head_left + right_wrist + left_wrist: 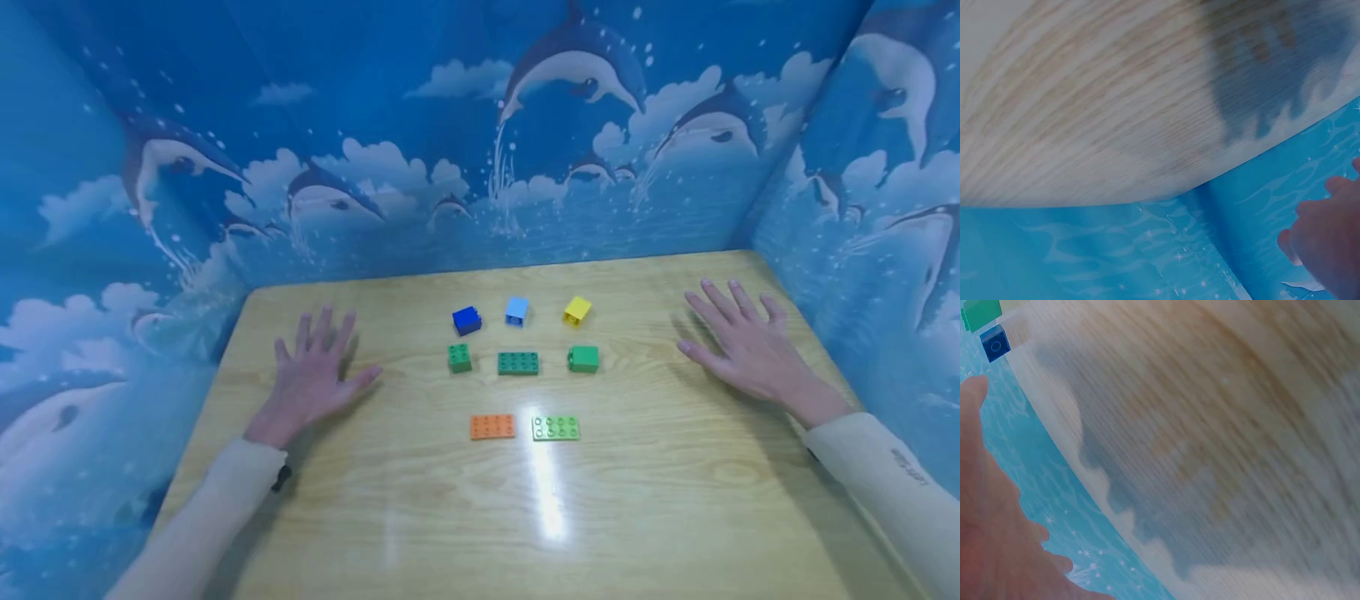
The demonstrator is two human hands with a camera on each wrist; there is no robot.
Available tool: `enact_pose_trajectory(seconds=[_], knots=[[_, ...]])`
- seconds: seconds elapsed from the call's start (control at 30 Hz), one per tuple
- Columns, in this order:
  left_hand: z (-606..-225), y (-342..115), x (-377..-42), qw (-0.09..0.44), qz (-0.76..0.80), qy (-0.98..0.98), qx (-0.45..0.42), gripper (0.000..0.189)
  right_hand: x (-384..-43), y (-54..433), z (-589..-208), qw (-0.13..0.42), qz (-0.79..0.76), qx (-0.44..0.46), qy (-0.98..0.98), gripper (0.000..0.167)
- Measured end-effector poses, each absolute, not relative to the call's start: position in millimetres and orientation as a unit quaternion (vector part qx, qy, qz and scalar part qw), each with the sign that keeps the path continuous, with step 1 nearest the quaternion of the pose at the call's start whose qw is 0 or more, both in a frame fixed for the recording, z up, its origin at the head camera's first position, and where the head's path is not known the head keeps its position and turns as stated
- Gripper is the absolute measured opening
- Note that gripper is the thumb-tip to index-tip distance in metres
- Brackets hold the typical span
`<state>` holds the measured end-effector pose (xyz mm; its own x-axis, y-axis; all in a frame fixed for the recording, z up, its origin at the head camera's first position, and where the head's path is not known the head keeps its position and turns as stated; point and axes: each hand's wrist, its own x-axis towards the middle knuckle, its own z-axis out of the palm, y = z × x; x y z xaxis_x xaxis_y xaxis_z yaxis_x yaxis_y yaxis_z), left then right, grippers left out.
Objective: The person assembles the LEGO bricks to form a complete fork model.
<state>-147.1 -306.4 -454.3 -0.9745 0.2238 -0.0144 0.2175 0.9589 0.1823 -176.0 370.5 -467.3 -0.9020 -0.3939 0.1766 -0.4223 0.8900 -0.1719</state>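
My left hand (311, 387) is spread over the left side of the table, fingers straight and holding nothing. Over the right side my right hand (750, 350) is spread the same way. Between them lie toy building bricks in three rows. The back row has a dark blue brick (467, 321), a light blue brick (517, 311) and a yellow brick (577, 311). In the middle are a small green brick (460, 357), a dark green brick (518, 363) and a bright green brick (583, 359). Nearest me lie an orange brick (492, 427) and a light green brick (556, 428).
The wooden table (637, 500) has blue dolphin-print walls (420, 208) at its back and sides. A bright light reflection falls on the tabletop in front of the light green brick. Each hand casts a shadow on the wood.
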Motion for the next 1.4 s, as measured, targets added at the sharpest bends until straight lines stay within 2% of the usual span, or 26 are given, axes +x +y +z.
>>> enact_pose_trajectory(seconds=[0.57, 0.83, 1.1, 1.4], knots=[[-462.8, -301.0, -138.8, 0.033, 0.145, 0.982, 0.119, 0.102, -176.0, 359.7, -462.4, 0.054, 0.145, 0.213, -0.965, 0.084], [-462.0, -279.0, -136.5, -0.006, 0.233, 0.964, 0.129, 0.093, -167.3, 339.9, -451.1, -0.016, 0.245, 0.164, -0.956, 0.087], [-452.5, -252.6, -133.7, 0.100, 0.381, 0.914, 0.095, 0.086, -160.5, 315.8, -448.6, -0.033, 0.367, 0.139, -0.919, 0.077], [-450.7, -227.8, -137.2, 0.176, 0.445, 0.877, 0.038, 0.075, -151.0, 287.8, -452.7, -0.059, 0.427, 0.142, -0.891, 0.055]])
